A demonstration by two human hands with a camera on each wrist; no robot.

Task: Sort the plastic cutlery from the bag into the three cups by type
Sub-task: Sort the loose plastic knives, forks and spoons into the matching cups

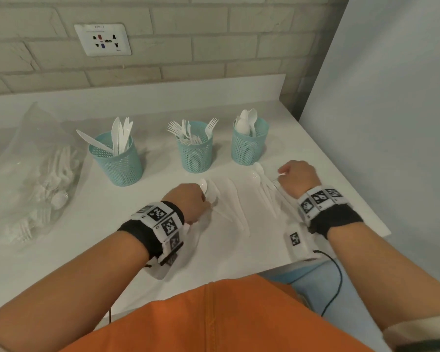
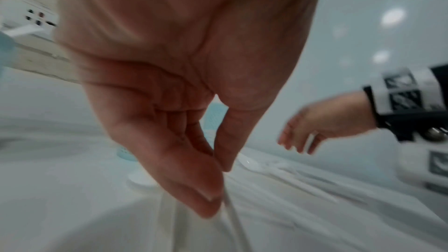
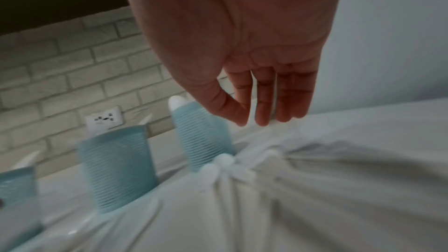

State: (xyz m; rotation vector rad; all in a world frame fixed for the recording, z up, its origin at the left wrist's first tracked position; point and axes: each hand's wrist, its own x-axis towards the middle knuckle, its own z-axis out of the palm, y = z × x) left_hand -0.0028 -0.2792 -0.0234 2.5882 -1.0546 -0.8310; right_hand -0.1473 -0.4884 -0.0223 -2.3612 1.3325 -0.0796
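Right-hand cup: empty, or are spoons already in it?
Not empty. The right cup holds several white spoons, bowls sticking up above its rim.

Three teal mesh cups (image 1: 196, 151) stand on the counter (image 1: 239, 250), one clear bag (image 1: 33, 174) lies at the left, one wall socket (image 1: 102, 39) sits behind, and two hands (image 1: 188, 201) work among loose cutlery too blurred to count.

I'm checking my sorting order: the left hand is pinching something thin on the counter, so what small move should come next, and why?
Probably lift the left hand and carry the pinched white piece, whose type the blur hides, to its matching cup. Knives, forks and spoons each have a teal cup already, and loose cutlery remains on the counter.
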